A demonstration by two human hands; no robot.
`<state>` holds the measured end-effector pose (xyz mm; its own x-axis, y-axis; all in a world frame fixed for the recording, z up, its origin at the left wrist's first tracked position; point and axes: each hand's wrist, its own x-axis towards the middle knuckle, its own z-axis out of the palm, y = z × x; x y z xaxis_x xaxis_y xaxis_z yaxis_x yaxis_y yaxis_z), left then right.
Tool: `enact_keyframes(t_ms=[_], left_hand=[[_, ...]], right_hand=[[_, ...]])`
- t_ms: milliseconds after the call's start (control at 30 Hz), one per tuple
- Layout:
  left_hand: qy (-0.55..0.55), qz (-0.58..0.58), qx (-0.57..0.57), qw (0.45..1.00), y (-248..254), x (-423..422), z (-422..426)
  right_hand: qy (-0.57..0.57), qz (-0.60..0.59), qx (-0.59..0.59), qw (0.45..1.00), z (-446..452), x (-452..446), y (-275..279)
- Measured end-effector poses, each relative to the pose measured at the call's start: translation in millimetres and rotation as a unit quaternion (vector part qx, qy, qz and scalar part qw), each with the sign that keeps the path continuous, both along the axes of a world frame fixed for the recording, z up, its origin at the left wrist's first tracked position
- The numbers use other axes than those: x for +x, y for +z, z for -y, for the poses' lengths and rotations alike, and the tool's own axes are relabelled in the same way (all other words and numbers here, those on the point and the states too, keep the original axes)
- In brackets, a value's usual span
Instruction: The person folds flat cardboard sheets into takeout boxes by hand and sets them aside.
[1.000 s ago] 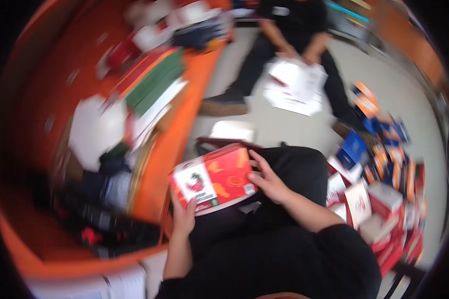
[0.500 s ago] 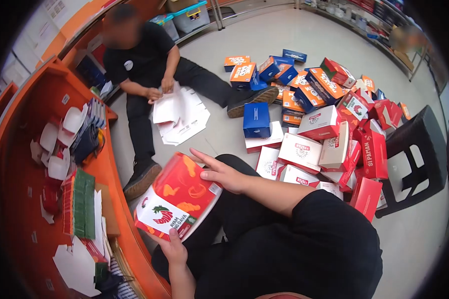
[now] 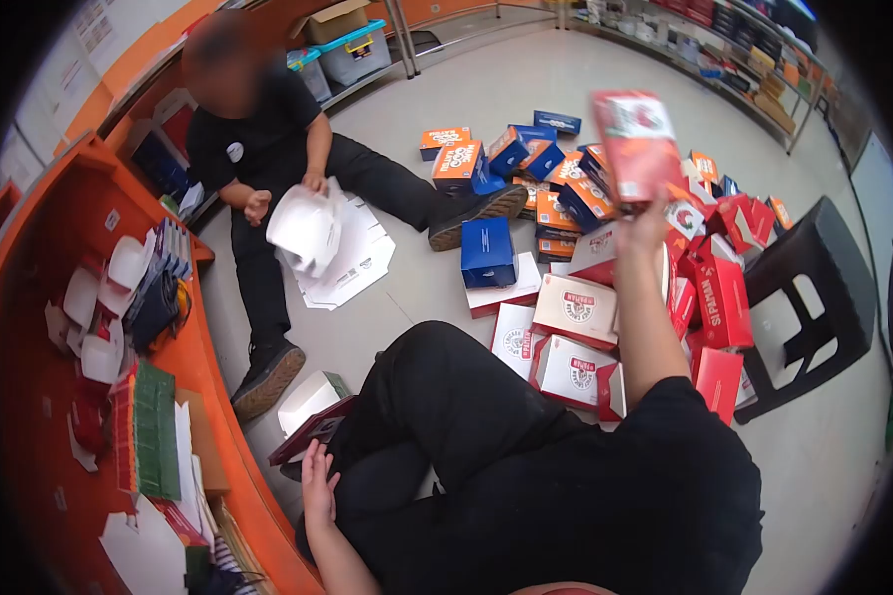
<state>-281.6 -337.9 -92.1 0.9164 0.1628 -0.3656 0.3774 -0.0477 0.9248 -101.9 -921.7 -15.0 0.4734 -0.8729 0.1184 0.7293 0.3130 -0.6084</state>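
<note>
My right hand is stretched out to the far right, closed around the lower end of a red and white food box. That box is blurred and held above the pile. Below it lie white and red food boxes and a bright red box. My left hand is by my leg with its fingers apart and nothing in them. Just above its fingertips, beside my knee, rests a white carton with a dark red side; whether the fingertips touch it I cannot tell.
Facing me, a person sits on the floor handling a white carton above flat white sheets. Orange and blue boxes lie beyond. A black stool lies tipped at right. An orange shelf holds folded cartons at left.
The red and white box has gone from my lap up and right in my right hand, and my left hand has let go of it. The other person's carton has been lifted and opened out.
</note>
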Motion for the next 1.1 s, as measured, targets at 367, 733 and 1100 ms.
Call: enact_keyframes(t_ms=[367,733,1100], left_hand=[[0.068,0.066,0.0,0.995,-19,-3,3],[0.169,0.131,0.427,0.879,-31,18,1],[0.05,0.084,0.667,0.739,-46,67,-10]], right_hand=[[0.58,-0.168,-0.59,0.535,-277,-4,-50],[0.509,-0.019,-0.8,0.318,-499,3,-97],[0.609,-0.109,-0.696,0.365,-502,17,-97]])
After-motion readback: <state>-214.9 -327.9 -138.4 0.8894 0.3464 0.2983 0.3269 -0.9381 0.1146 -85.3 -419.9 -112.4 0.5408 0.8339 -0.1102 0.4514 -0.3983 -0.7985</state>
